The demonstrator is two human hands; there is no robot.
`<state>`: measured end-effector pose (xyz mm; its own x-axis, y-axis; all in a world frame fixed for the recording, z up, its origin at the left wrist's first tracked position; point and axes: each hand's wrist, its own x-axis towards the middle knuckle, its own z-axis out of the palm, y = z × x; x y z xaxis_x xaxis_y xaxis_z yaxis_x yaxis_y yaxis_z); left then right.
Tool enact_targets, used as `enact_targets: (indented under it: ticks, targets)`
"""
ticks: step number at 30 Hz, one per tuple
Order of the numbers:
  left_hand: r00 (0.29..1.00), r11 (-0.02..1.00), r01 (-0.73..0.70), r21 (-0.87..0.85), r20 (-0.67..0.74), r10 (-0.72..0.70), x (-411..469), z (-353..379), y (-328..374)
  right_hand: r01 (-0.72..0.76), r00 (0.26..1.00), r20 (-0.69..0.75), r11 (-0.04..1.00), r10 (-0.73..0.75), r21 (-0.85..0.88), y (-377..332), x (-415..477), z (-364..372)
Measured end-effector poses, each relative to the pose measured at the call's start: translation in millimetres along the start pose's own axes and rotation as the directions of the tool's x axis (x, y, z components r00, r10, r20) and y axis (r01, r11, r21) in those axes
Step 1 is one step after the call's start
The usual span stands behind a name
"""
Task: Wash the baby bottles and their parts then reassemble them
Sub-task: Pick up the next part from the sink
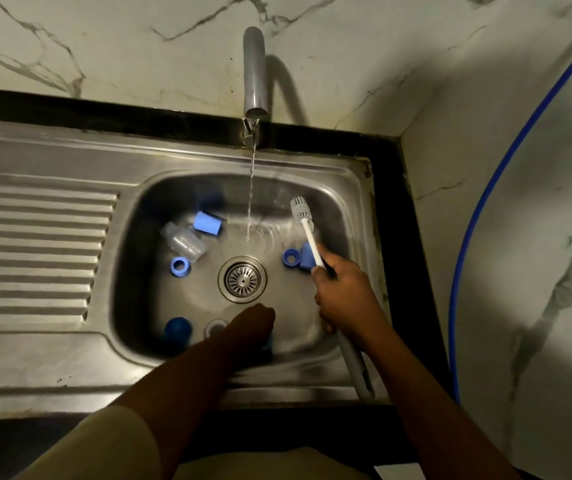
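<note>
Starting the scrub, judging by the running tap [255,74]: the right hand [341,292] grips the brush [307,230], fingers curled round its handle. The left hand [251,323] dips into the sink [357,188], fingers hidden, so I cannot tell their state. Next: lift the bottle [184,242], beyond and left of those fingers. Visible: one bottle, two rings [179,266], two caps [207,223], one dome [177,329].

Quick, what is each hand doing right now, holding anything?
Left hand: low in the sink, blurred; grip cannot be told.
Right hand: closed around the bottle brush handle.
</note>
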<state>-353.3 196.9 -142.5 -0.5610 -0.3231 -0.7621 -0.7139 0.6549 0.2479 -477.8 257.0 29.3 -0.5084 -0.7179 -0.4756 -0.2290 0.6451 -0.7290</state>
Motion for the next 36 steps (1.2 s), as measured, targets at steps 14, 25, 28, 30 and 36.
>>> enact_targets:
  ticks: [14,25,28,30,36]
  targets:
    - [0.862,0.952,0.219,-0.215,-0.415,-0.292,-18,-34,-62,-0.026,0.997,0.067,0.999,0.023,0.038,-8,10,15]
    - [0.860,0.846,0.480,-0.233,-0.064,-0.506,-46,2,-129,-0.066,0.985,0.166,0.990,0.045,0.124,-21,-1,29]
    - [0.861,0.844,0.476,-0.248,-0.065,-0.504,-48,5,-124,-0.139,0.972,0.217,0.971,0.096,0.193,-20,-4,32]
    - [0.869,0.847,0.450,-0.283,-0.080,-0.489,-51,0,-122,-0.176,0.965,0.235,0.955,0.120,0.236,-21,-4,31]
    - [0.864,0.486,-0.018,-0.874,-0.258,-0.432,-50,-68,-115,-0.197,0.955,0.280,0.919,0.101,0.342,-34,-3,26]
